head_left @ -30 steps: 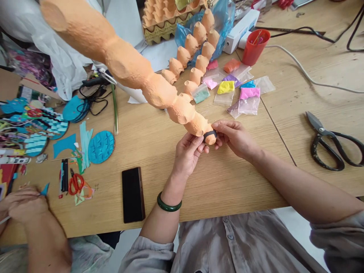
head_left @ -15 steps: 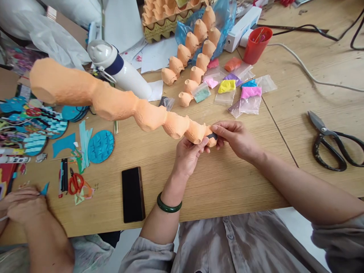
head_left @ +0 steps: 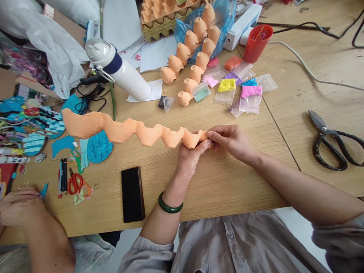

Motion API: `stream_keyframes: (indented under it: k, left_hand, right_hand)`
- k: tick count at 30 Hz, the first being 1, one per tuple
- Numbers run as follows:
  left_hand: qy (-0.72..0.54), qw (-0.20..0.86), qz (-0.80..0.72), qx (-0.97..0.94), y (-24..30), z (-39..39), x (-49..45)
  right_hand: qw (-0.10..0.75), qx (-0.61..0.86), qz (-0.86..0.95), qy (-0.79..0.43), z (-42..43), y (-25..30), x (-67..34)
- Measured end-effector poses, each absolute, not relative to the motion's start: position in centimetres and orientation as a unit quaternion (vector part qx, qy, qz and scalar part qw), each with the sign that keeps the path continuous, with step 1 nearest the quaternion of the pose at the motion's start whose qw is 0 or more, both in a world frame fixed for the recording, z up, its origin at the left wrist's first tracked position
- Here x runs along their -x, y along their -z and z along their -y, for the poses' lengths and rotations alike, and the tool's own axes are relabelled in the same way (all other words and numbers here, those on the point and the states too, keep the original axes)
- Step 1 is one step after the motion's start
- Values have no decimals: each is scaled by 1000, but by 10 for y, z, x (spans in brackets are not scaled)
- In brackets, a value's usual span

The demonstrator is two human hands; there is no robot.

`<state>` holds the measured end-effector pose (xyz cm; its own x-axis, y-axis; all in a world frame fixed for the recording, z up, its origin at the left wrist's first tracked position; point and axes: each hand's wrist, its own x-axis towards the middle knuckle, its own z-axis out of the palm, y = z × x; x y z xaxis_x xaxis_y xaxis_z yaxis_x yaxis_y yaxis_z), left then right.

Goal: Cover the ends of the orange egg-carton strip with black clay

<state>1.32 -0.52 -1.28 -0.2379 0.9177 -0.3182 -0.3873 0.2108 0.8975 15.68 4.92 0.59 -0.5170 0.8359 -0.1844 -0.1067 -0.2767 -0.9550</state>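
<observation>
A long orange strip of egg-carton cups [head_left: 121,131] stretches leftward through the air above the table, held at its right end. My left hand [head_left: 190,157] is closed round that end from below, its thumb along the edge. My right hand [head_left: 234,144] pinches the tip of the strip, thumb against fingers. The dark patch on the end cup is mostly hidden by my fingers. Beyond my hands lie two more orange egg-carton strips [head_left: 190,85] and several small bags of coloured clay, among them a yellow one [head_left: 226,85] and a pink one [head_left: 251,91].
A black phone [head_left: 132,194] lies left of my forearm; large scissors [head_left: 327,142] lie at the right. A white bottle [head_left: 125,74], a red cup [head_left: 257,43] and stacked egg trays [head_left: 167,24] stand behind. Another person's hands [head_left: 21,206] rest at the far left near red scissors [head_left: 75,183].
The strip has tilted, its far left end dropping and moving right, so it lies more level and edge-on. The dark patch on its end has turned mostly out of sight.
</observation>
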Motion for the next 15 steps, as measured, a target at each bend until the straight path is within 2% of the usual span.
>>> stream_keyframes:
  k: [4, 10, 15]
  left_hand:
    - [-577, 563, -516, -289, 15, 5, -11]
    - [-597, 604, -464, -252, 2, 3, -10]
    - [-610, 595, -462, -247, 2, 2, -9]
  right_hand:
    - [338, 369, 484, -718, -50, -5, -157]
    - [363, 378, 424, -739, -55, 1, -158]
    - [351, 329, 406, -777, -56, 3, -158]
